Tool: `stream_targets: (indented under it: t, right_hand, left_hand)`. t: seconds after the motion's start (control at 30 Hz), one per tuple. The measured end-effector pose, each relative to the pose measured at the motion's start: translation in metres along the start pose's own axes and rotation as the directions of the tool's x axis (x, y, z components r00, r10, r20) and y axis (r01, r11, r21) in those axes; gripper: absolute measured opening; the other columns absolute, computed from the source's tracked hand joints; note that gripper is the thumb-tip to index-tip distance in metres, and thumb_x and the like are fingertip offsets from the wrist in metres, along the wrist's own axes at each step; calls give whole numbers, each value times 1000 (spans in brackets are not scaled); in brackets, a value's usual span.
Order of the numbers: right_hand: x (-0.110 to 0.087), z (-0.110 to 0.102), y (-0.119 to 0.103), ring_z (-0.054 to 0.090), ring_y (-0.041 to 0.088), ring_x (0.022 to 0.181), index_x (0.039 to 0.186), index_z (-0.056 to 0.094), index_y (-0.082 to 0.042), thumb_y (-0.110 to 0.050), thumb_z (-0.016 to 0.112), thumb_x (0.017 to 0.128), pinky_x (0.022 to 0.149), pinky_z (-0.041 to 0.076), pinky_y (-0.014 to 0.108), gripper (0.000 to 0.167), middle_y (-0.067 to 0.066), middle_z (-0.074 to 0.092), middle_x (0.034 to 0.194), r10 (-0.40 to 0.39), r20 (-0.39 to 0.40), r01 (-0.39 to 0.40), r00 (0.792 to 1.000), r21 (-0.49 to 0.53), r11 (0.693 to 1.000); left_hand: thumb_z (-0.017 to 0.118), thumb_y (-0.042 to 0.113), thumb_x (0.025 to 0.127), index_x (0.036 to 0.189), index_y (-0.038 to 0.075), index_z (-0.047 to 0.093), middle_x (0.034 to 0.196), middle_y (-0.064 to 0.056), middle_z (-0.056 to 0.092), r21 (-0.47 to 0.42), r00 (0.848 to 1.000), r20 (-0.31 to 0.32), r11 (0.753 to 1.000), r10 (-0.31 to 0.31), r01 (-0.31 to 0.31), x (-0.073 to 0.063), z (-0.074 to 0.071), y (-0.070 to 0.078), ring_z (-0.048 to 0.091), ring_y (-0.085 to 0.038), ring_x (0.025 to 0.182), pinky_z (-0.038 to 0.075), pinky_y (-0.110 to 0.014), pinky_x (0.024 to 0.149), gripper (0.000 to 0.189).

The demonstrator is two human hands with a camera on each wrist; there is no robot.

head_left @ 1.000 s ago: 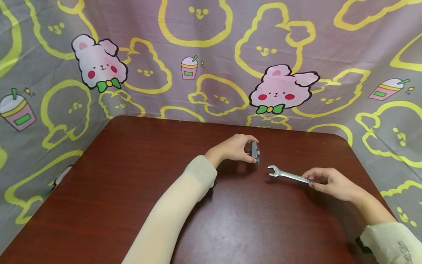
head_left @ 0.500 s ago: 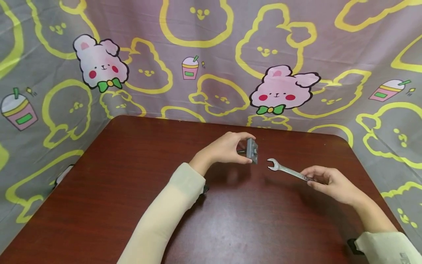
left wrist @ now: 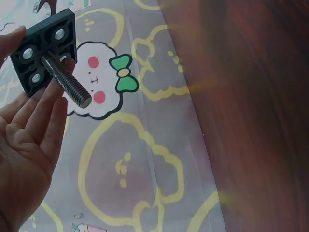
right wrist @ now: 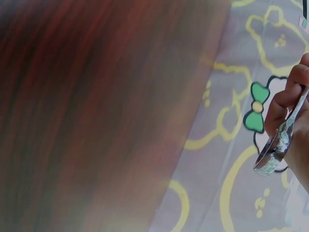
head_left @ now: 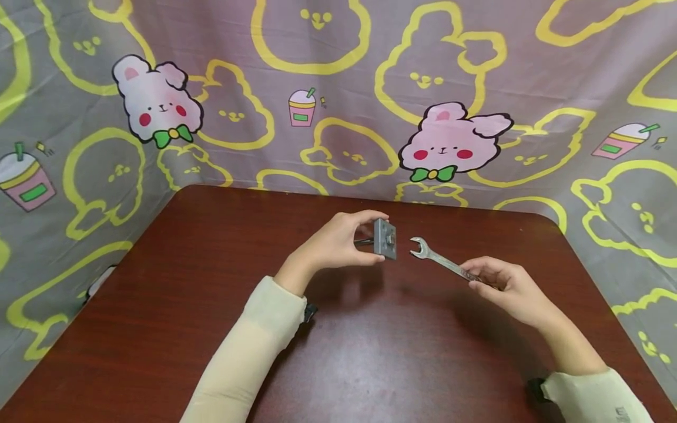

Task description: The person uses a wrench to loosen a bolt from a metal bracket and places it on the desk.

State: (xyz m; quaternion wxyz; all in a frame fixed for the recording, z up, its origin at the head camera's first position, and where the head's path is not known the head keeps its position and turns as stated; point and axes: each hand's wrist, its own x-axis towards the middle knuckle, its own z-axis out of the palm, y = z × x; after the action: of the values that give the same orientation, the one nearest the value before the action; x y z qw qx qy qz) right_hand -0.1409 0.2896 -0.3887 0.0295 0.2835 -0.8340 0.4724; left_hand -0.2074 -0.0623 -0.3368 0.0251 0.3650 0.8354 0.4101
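Observation:
My left hand (head_left: pixel 338 239) grips a square grey plate (head_left: pixel 385 239) by its edges above the table, thumb on one edge and fingers on the opposite one. A bolt runs through the plate; its head faces right, and in the left wrist view the threaded shank (left wrist: pixel 67 81) points back past the palm. My right hand (head_left: pixel 502 285) holds a metal wrench (head_left: pixel 441 258) by its handle, the open-ended jaw pointing left at the bolt head with a small gap between. The right wrist view shows the wrench's other end (right wrist: pixel 273 157) sticking out of the hand.
A dark red-brown wooden table (head_left: pixel 349 352) lies beneath both hands. Behind it and along its sides hangs a grey-pink curtain (head_left: pixel 349 94) printed with cartoon rabbits and cups.
My left hand has moved left with the plate and turned it, so the bolt head's face shows more. My right hand has followed leftward, raising the wrench's open jaw.

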Motion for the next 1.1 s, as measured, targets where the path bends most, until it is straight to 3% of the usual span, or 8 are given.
stream_targets:
  t: [0.2, 0.37, 0.53, 1.1]
  right_hand:
    - [9, 17, -7, 62, 11, 75, 114, 64, 0, 13, 63, 86, 58, 50, 22, 31, -15, 66, 93, 8, -2, -7, 1000, 50, 999]
    - [17, 30, -12, 62, 12, 76, 114, 64, 1, 14, 63, 86, 58, 50, 22, 31, -13, 67, 95, -29, -4, 29, 1000, 97, 995]
    - [23, 39, -17, 62, 12, 76, 113, 65, 1, 15, 63, 86, 59, 50, 22, 31, -12, 68, 96, -60, -15, 61, 998, 125, 990]
    - [47, 69, -31, 63, 7, 79, 114, 65, 1, 11, 63, 87, 65, 53, 19, 28, -14, 67, 97, -49, 3, 48, 999, 182, 982]
  left_hand:
    - [85, 12, 73, 133, 8, 57, 111, -6, 71, -88, 998, -46, 995, 34, -38, -14, -7, 2, 72, -12, 92, 61, -29, 83, 67]
    - [85, 9, 72, 132, 6, 57, 113, -8, 71, -124, 996, -62, 990, 63, -70, -25, -12, 4, 73, -14, 92, 60, -26, 84, 67]
    - [85, 9, 71, 131, 7, 58, 113, -7, 72, -123, 993, -85, 989, 77, -87, -33, -17, 6, 73, -14, 93, 60, -24, 82, 66]
    - [87, 9, 70, 132, 10, 59, 116, -5, 71, -121, 989, -140, 990, 50, -67, -62, -38, 10, 73, -13, 93, 61, -29, 81, 68]
